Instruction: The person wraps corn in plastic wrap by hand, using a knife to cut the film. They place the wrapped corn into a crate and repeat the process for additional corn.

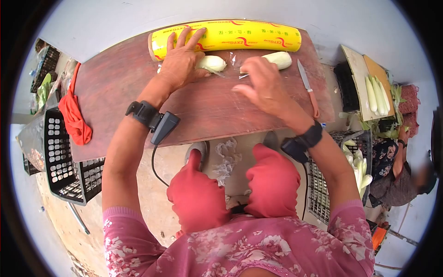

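Across the back of the red-brown table [207,108] lies a yellow roll of film [230,37] with red and green print. My left hand [182,62] has its fingers spread, the tips on the roll and the palm over a pale vegetable [212,63] with clear film around it. Beside a second pale vegetable [278,60], my right hand [263,85] has its thumb apart and its fingers curled at a bit of clear film; what they grip, if anything, is hidden.
A knife [308,87] lies at the table's right. Red cloth [74,120] hangs over the left edge near a black crate [60,157]. On the right are a crate of pale vegetables [357,168], a board with more [377,94], and another person [392,171].
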Demonstrator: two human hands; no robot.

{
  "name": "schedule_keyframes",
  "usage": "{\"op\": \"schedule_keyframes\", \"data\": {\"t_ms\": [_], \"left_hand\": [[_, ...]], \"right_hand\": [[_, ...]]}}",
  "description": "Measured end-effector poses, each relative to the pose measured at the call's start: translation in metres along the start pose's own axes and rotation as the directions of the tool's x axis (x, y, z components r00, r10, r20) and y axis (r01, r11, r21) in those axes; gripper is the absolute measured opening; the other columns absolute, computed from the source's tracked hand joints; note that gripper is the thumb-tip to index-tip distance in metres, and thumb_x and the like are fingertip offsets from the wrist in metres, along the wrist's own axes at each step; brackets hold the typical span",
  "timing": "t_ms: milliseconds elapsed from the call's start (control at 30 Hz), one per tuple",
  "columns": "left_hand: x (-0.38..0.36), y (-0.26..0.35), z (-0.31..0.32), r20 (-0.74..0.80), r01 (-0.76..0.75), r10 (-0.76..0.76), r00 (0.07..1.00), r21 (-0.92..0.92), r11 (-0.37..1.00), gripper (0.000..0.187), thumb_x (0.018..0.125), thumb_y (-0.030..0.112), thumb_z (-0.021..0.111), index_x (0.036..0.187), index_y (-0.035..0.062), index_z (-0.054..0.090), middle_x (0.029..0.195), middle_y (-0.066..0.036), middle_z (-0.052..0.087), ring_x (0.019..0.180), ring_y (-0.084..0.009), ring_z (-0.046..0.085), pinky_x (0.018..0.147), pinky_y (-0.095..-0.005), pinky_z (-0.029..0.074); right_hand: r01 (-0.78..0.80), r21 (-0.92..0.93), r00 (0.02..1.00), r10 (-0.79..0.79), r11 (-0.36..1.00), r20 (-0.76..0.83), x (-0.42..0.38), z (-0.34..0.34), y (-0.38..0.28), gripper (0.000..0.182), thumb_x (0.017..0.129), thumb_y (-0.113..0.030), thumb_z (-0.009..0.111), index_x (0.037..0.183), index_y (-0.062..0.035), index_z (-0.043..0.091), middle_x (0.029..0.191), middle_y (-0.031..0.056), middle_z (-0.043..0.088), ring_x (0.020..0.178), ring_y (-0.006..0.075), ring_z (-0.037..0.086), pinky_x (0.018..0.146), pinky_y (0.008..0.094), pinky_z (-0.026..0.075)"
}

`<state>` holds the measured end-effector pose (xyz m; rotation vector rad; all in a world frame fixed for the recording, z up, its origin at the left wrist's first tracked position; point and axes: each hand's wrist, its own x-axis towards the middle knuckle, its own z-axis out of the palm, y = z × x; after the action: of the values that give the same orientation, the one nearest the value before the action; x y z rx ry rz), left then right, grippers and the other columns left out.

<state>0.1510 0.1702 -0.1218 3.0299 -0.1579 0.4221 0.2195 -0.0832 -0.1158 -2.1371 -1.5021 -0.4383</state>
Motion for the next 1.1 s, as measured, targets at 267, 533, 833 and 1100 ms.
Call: {"op": "schedule_keyframes", "data": {"t_ms": [267,533,833,1100], "left_hand": [[-0.001,-0.003,0.006,-0.042,-0.015,0.015,0.999,0.004,1.000,0.042,0.069,0.039,0.084,0.100,0.0103,0.075,0.159,-0.008,0.032,0.147,-0.0378,0.025,0.119,-0.0569,0.020],[-0.001,-0.002,0.003,-0.025,-0.004,0.003,1.000,-0.017,1.000,0.046,0.066,0.035,0.086,0.102,0.0091,0.075,0.158,-0.008,0.033,0.147,-0.0374,0.025,0.119,-0.0561,0.018],[0.000,-0.003,0.005,-0.026,-0.003,0.002,1.000,-0.044,0.999,0.048,0.064,0.035,0.087,0.103,0.0101,0.075,0.158,-0.008,0.033,0.147,-0.0373,0.025,0.120,-0.0558,0.017],[-0.002,-0.008,0.008,-0.061,-0.041,0.038,0.997,-0.047,0.998,0.046,0.074,0.045,0.079,0.106,0.0118,0.076,0.159,-0.008,0.033,0.148,-0.0372,0.024,0.120,-0.0557,0.015]], "right_hand": [[-0.038,-0.158,0.998,0.043,0.987,0.034,0.011,0.065,-0.005,0.029,0.077,-0.029,0.078,0.089,-0.0100,0.059,0.086,0.0066,0.055,0.079,0.0264,0.059,0.072,0.0402,0.040],[-0.096,0.031,0.994,0.098,0.995,-0.051,0.018,0.058,0.004,0.010,0.085,-0.010,0.067,0.091,-0.0083,0.060,0.088,0.0099,0.057,0.080,0.0311,0.059,0.072,0.0427,0.043],[-0.316,0.313,0.944,0.329,0.896,0.013,0.043,0.055,0.014,0.012,0.090,-0.012,0.063,0.086,-0.0040,0.055,0.081,0.0177,0.064,0.081,0.0416,0.063,0.071,0.0503,0.049],[-0.401,0.117,0.916,0.395,0.909,0.069,0.054,0.074,0.024,0.009,0.090,-0.011,0.064,0.088,-0.0037,0.058,0.080,0.0154,0.066,0.076,0.0349,0.065,0.067,0.0436,0.050]]}}
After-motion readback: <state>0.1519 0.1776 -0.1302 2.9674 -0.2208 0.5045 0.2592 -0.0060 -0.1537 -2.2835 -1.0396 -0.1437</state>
